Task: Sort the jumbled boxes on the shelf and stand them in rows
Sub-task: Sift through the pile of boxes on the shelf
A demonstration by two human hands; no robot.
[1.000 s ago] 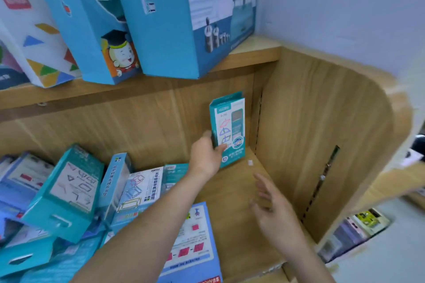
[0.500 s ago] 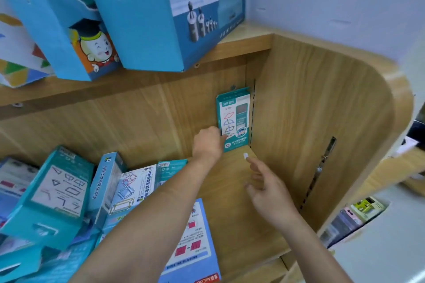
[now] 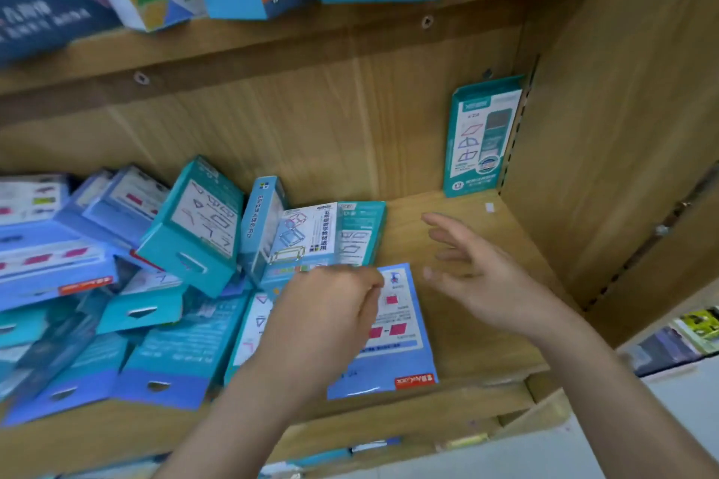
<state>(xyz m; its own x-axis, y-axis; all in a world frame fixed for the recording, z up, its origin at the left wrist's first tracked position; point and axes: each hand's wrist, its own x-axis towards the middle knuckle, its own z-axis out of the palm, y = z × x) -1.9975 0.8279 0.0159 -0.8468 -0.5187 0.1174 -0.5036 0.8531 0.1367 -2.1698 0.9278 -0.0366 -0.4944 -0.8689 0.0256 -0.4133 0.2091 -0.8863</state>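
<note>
Left hand (image 3: 330, 307) has let go of the small teal cardboard box (image 3: 480, 136) and dropped back to the heap. That box now stands upright on its own in the back right corner of the wooden shelf (image 3: 517, 241), so the first row looks begun. The left hand's fingers curl at the near edge of a flat teal-and-white box (image 3: 311, 237); I cannot tell whether they grip it. The right hand (image 3: 482, 280) hovers spread and empty, just beside. The jumbled blue and teal boxes (image 3: 155, 264) lie unsorted.
</note>
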